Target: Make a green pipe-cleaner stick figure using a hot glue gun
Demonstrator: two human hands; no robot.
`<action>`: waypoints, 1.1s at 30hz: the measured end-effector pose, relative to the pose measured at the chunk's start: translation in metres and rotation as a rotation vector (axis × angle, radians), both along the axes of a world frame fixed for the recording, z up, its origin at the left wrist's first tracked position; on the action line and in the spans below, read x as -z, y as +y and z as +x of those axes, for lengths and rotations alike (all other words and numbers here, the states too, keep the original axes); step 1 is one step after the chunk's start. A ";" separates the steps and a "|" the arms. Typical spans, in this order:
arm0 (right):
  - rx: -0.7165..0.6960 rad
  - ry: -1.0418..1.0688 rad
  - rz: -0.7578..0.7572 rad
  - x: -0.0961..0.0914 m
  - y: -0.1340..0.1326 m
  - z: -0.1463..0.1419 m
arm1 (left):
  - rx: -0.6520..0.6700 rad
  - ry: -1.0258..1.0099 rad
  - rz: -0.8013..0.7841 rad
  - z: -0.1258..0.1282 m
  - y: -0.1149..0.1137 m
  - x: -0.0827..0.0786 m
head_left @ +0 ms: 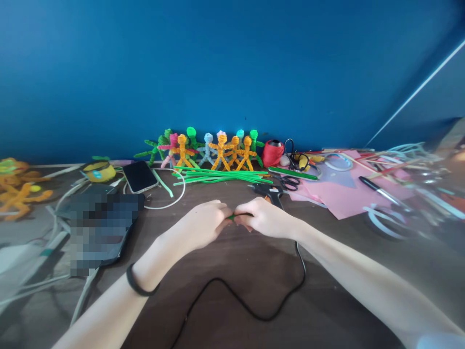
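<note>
My left hand (208, 224) and my right hand (259, 218) meet above the middle of the table, fingers pinched close together. Between the fingertips shows a short bit of green pipe cleaner (231, 217); the fingers cover most of it. Just behind them lies a pile of straight green pipe cleaners (221, 177). A black glue gun (269, 192) rests beyond my right hand, partly hidden by it. Farther back, several little pipe-cleaner figures (221, 151) in orange, green, pink and blue stand along the wall.
A black cable (250, 310) curves across the front of the table. To the left are a phone (140, 176), a yellow roll (99, 171) and orange figures (18, 194). Scissors (289, 182), red yarn (272, 154), pink paper (348, 194) and a marker (379, 191) lie at right.
</note>
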State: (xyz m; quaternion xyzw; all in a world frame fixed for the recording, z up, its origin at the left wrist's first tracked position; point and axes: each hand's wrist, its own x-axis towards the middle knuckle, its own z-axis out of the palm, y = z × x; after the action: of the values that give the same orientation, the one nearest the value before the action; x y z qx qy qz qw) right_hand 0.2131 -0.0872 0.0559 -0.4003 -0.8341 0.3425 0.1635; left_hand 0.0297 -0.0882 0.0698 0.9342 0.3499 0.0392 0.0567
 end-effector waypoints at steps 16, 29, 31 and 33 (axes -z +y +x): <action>0.031 0.161 -0.241 -0.002 0.009 0.006 | 0.000 -0.092 0.106 -0.002 0.006 0.006; 0.074 -0.017 0.142 -0.005 0.006 0.008 | -0.045 -0.081 0.228 -0.007 0.009 0.008; 0.059 0.003 0.167 -0.004 0.005 0.008 | -0.030 -0.089 0.254 -0.007 0.010 0.009; 0.043 0.010 0.199 -0.003 0.005 0.008 | -0.032 -0.090 0.264 -0.006 0.009 0.009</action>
State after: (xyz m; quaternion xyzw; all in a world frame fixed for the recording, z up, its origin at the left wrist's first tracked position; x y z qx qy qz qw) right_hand 0.2211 -0.0820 0.0589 -0.3982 -0.8544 0.2566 0.2137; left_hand 0.0234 -0.0790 0.0609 0.9252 0.3536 0.1275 -0.0517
